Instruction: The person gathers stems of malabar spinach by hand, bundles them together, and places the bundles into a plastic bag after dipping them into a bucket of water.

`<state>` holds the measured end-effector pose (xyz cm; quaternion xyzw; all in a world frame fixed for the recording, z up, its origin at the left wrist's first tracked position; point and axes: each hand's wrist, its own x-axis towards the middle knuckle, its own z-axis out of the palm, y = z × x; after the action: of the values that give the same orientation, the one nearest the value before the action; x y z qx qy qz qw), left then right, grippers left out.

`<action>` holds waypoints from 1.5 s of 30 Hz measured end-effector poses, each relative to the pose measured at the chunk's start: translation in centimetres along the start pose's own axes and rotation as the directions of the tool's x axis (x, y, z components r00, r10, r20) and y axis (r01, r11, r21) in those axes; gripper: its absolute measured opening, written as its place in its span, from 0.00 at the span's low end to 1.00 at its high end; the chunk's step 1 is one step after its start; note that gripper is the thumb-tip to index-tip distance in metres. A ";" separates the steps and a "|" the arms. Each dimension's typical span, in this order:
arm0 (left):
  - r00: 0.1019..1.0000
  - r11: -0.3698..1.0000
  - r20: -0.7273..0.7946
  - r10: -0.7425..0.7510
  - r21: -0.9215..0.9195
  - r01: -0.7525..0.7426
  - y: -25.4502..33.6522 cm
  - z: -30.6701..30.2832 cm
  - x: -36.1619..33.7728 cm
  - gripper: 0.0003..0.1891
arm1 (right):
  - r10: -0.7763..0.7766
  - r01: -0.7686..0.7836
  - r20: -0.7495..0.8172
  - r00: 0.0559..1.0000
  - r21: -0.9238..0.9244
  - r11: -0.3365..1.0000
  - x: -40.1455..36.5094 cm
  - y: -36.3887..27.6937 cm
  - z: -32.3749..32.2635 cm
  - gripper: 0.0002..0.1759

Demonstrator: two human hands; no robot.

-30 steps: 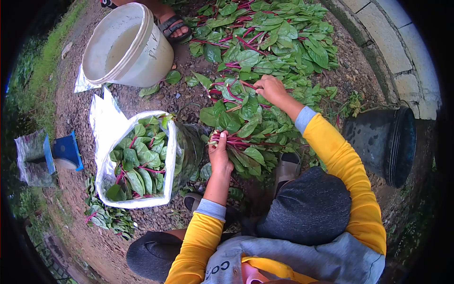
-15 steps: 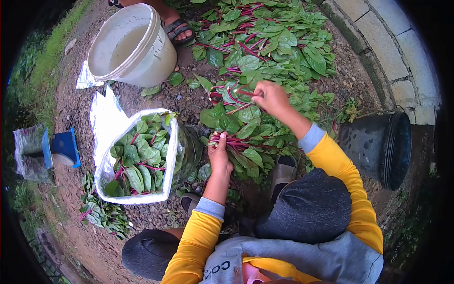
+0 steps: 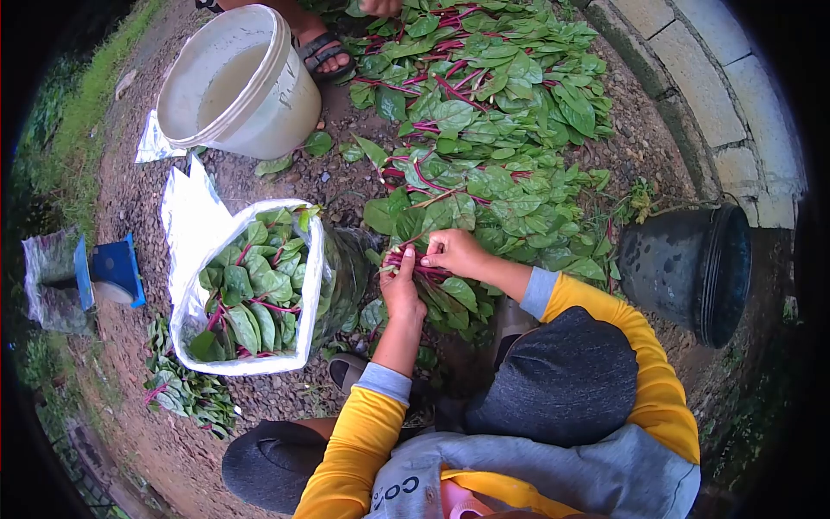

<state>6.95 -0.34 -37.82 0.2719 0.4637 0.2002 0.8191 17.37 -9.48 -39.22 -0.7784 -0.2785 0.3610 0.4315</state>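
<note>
Gravelly soil (image 3: 341, 192) underlies the spread of leafy stems (image 3: 519, 112) in the head view, with an open plastic bag (image 3: 314, 285) to the left. Gathering appears in hand: the left hand (image 3: 402, 294), thumb uppermost, grips the red-stemmed bunch (image 3: 450, 292) near its stem ends, while the right hand (image 3: 460, 253), forearm angled inward, pinches stems there. Judged next requirement: firm left hold, stem ends level.

Head cam, worn up top, looks fwd & down, close.
</note>
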 end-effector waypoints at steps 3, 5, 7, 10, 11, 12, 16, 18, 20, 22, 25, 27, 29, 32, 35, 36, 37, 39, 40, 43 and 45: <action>1.000 0.998 -0.030 0.006 0.055 -0.004 -0.3 -0.5 0.0 0.09 | -0.045 0.057 0.105 0.994 -0.116 0.992 -0.2 -0.7 -0.6 0.11; 0.998 0.994 -0.046 0.032 0.107 -0.027 -1.5 -1.9 1.0 0.12 | -0.102 0.143 0.236 0.966 -0.164 0.976 0.4 -1.1 -1.5 0.09; 0.997 0.990 -0.050 0.060 0.128 -0.053 -1.3 -1.6 0.9 0.08 | -0.003 0.069 0.292 0.957 -0.215 0.974 1.3 -4.1 -4.1 0.06; 0.998 0.993 -0.051 0.045 0.112 -0.039 -0.5 -0.5 0.3 0.07 | -0.073 0.074 0.011 0.997 -0.222 0.972 4.4 -4.0 -6.8 0.06; 0.998 0.994 -0.044 0.040 0.106 -0.036 -0.4 -0.4 0.2 0.07 | -0.082 0.058 -0.077 0.994 -0.273 0.960 5.6 -3.6 -7.8 0.06; 0.999 0.994 -0.038 0.034 0.103 -0.030 -0.4 -0.4 0.1 0.07 | -0.091 0.034 -0.164 0.982 -0.320 0.947 6.5 -3.2 -8.6 0.06; 0.998 0.991 -0.008 0.064 0.121 -0.063 -0.8 -0.5 0.1 0.07 | -0.054 -0.061 -0.215 0.975 -0.496 0.866 8.5 -1.3 -8.8 0.07; 0.998 0.991 -0.013 0.054 0.123 -0.052 -0.7 -0.3 -0.1 0.07 | -0.080 -0.036 -0.166 0.983 -0.600 0.800 9.1 -0.6 -7.9 0.08; 0.999 0.991 -0.025 0.045 0.130 -0.042 -0.5 0.0 -0.3 0.07 | -0.132 0.005 -0.132 0.982 -0.689 0.725 8.9 -0.3 -7.1 0.08; 0.998 0.990 -0.041 0.036 0.139 -0.030 -0.3 0.2 -0.5 0.07 | -0.101 -0.020 -0.134 0.986 -0.690 0.723 9.1 -0.3 -7.5 0.10; 0.999 0.992 -0.030 0.024 0.123 -0.020 0.1 0.5 -0.8 0.07 | -0.058 -0.057 -0.175 0.983 -0.587 0.808 9.4 -0.9 -10.1 0.10; 0.999 0.992 -0.006 0.035 0.123 -0.034 -0.3 -0.1 -0.4 0.07 | -0.083 -0.039 -0.258 0.963 -0.434 0.900 9.8 -1.5 -13.7 0.11; 0.999 0.992 -0.001 0.045 0.121 -0.044 -0.6 -0.5 0.0 0.08 | -0.181 0.033 -0.401 0.898 -0.349 0.936 9.2 -2.1 -17.6 0.11; 0.998 0.992 -0.018 0.053 0.116 -0.050 -0.6 -0.3 0.0 0.08 | -0.302 0.048 -0.573 0.762 -0.414 0.909 7.0 -4.6 -21.9 0.11; 0.999 0.995 -0.029 0.038 0.098 -0.035 -0.5 0.0 -0.2 0.08 | -0.431 -0.033 -0.550 0.715 -0.642 0.766 4.5 -7.1 -22.3 0.09; 0.999 0.996 -0.031 0.023 0.088 -0.020 -0.5 0.0 -0.2 0.08 | -0.468 -0.009 -0.529 0.708 -0.669 0.743 3.9 -7.2 -21.8 0.09; 0.999 0.997 -0.034 0.008 0.081 -0.005 -0.4 0.0 -0.2 0.08 | -0.466 0.039 -0.502 0.728 -0.649 0.760 3.2 -7.4 -20.4 0.07; 0.999 0.997 -0.042 0.000 0.074 0.003 -0.4 -0.1 -0.1 0.08 | -0.410 0.140 -0.403 0.818 -0.552 0.822 2.3 -6.8 -16.7 0.07; 0.999 0.997 -0.049 0.006 0.075 -0.002 -0.4 -0.1 0.0 0.08 | -0.343 0.160 -0.351 0.871 -0.457 0.875 1.9 -6.5 -14.5 0.08; 0.999 0.999 -0.054 0.003 0.053 0.000 -0.7 -0.4 0.2 0.08 | -0.314 0.253 -0.180 0.932 -0.296 0.921 1.0 -4.3 -7.8 0.07; 0.999 0.999 -0.046 -0.001 0.036 0.002 -0.8 -0.4 0.3 0.08 | -0.333 0.297 -0.106 0.937 -0.260 0.919 0.3 -3.2 -4.5 0.07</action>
<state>6.80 -0.65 -38.72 0.2816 0.4861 0.1974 0.8034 20.74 -9.87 -34.87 -0.7942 -0.4091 0.1914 0.4065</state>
